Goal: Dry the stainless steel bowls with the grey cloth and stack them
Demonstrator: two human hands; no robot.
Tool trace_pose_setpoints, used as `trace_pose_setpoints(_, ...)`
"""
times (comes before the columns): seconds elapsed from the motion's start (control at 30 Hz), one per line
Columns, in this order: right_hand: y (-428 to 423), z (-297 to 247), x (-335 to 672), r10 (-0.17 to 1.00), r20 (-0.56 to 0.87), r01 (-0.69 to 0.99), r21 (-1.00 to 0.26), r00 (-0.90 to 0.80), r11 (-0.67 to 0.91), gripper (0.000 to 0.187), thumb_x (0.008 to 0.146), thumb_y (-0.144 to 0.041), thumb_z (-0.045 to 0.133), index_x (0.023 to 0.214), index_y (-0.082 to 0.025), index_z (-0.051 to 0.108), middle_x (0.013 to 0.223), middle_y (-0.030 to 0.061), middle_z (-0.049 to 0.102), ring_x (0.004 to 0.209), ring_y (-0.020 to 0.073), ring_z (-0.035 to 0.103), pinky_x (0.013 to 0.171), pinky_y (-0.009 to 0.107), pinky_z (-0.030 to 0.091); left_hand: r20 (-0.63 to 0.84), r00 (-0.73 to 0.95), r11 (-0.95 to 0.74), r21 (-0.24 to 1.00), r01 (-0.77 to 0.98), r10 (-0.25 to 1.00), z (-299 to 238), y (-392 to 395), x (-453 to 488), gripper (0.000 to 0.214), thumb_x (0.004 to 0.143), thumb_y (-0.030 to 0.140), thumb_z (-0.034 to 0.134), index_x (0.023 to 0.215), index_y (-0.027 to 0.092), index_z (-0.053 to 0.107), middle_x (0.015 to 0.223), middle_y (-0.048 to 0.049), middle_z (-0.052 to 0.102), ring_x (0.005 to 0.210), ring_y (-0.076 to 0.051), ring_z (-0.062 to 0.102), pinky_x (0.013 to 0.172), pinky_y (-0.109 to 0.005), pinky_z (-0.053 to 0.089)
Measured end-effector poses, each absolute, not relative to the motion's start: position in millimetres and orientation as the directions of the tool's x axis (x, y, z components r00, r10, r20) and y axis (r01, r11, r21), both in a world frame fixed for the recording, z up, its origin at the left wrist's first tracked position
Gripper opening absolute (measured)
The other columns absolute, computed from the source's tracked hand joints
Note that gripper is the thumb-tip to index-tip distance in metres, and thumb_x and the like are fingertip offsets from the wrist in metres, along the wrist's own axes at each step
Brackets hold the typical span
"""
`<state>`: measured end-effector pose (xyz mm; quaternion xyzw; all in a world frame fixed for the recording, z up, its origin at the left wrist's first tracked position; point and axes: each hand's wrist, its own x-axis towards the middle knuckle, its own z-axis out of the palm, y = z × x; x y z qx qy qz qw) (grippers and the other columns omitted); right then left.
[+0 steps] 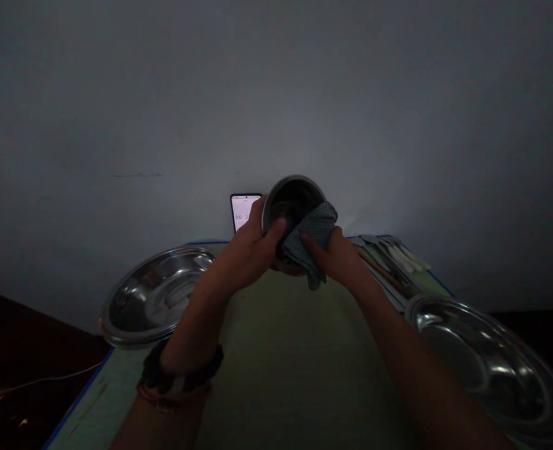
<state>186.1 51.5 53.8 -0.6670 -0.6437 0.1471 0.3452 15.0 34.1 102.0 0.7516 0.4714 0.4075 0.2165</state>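
Observation:
My left hand (254, 247) is closed round the rim of a small steel bowl (291, 199), tilted so its mouth faces me, held up above the far part of the table. My right hand (335, 257) grips a grey cloth (311, 237) that drapes over the bowl's right rim and reaches inside it. Both hands meet at the bowl. A dark beaded bracelet circles my left wrist.
A wide steel plate (157, 297) lies at the table's left edge, another steel plate (489, 369) at the right. Several spoons and utensils (391, 259) lie at the far right. A lit phone (244, 211) leans on the wall behind. The green table (285, 369) has a blue edge.

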Motion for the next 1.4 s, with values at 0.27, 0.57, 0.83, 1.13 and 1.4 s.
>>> trace_pose_setpoints(0.27,60,56,204,0.905,0.401,0.762,-0.627,0.142,0.158,0.036,0.072,-0.042,0.063,0.096,-0.017,0.053,0.094,0.0136,0.067,0.088,0.0286,0.062,0.069,0.034,0.044,0.128,0.369,-0.319,0.793,0.519,0.921,106,25,20,0.048,0.079,0.03,0.045,0.126,0.021,0.045,0.093,-0.0081,0.069,0.086,-0.028,0.066,0.075,-0.041,0.054)
trace_pose_setpoints(0.57,50,67,189,0.878,0.421,0.771,-0.472,-0.228,0.427,0.013,0.075,-0.023,0.059,0.086,-0.017,0.058,0.089,0.0083,0.066,0.079,0.0192,0.059,0.066,0.028,0.039,0.09,0.463,-0.37,0.741,0.56,0.882,97,28,13,0.043,0.066,0.024,0.051,0.108,0.024,0.06,0.079,-0.0048,0.071,0.08,-0.027,0.068,0.071,-0.039,0.054)
trace_pose_setpoints(0.83,57,60,193,0.876,0.471,0.714,-0.58,-0.099,0.393,0.022,0.079,-0.033,0.059,0.093,-0.016,0.062,0.09,0.0103,0.068,0.084,0.0231,0.062,0.069,0.031,0.042,0.12,0.484,-0.419,0.699,0.579,0.867,107,32,3,0.037,0.072,0.021,0.045,0.105,0.018,0.062,0.107,-0.0076,0.068,0.1,-0.026,0.062,0.087,-0.04,0.048)
trace_pose_setpoints(1.13,68,48,191,0.927,0.351,0.278,-0.911,0.136,0.304,0.03,0.079,-0.037,0.054,0.096,-0.015,0.063,0.095,0.0105,0.07,0.087,0.0242,0.064,0.072,0.035,0.047,0.36,0.152,-0.391,0.84,0.377,0.921,109,40,0,0.054,0.074,0.022,0.052,0.127,0.016,0.047,0.112,-0.0097,0.064,0.091,-0.024,0.062,0.078,-0.038,0.051)
trace_pose_setpoints(1.4,56,62,194,0.844,0.535,0.727,-0.565,-0.038,0.39,0.014,0.072,-0.014,0.053,0.083,-0.017,0.062,0.078,0.0073,0.067,0.074,0.0218,0.06,0.063,0.03,0.04,0.039,0.211,-0.201,0.519,0.831,0.977,113,36,-4,0.044,0.082,0.049,0.043,0.095,0.014,0.066,0.083,-0.0104,0.071,0.073,-0.023,0.065,0.062,-0.031,0.047)
